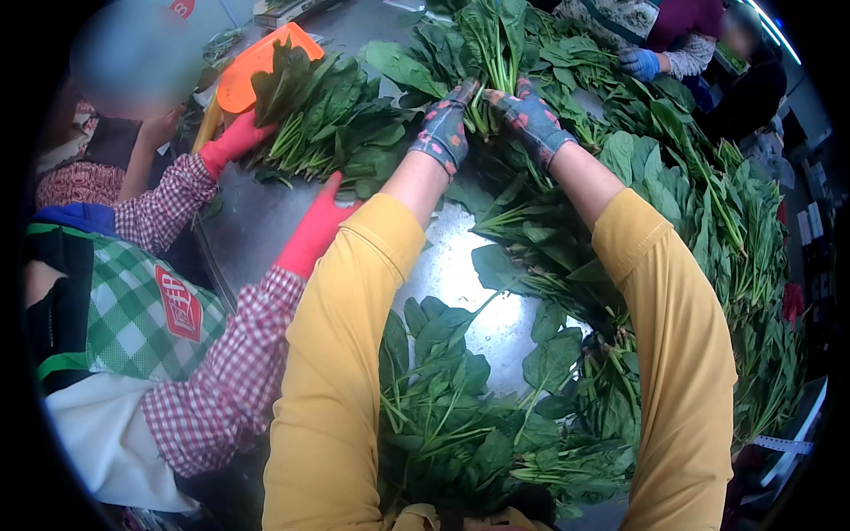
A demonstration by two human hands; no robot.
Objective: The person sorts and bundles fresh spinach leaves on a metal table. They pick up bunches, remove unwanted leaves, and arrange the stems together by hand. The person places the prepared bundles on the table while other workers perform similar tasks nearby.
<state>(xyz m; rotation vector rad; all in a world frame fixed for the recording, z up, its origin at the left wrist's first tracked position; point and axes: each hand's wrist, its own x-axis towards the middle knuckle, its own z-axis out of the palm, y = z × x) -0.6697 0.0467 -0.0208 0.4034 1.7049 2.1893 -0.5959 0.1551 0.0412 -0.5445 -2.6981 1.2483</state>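
Between my two gloved hands is an upright bunch of spinach [499,50], its leaves pointing away from me and its stem ends towards me. My left hand [443,129], in a dark glove with a pink flower pattern, grips the stems from the left. From the other side my right hand [534,126], in a matching glove, closes on the same stems. Some fingertips are hidden behind the bunch. Loose spinach [531,232] lies just below my right hand, on the metal table [451,255].
A co-worker's pink-gloved hands [312,222] are at a spinach pile [332,119] on the left. Behind it is an orange plastic scoop-like object [265,66]. Spinach heaps [697,192] line the right side, with more greens [458,411] near my body. Another person's blue-gloved hand [639,64] is across the table.
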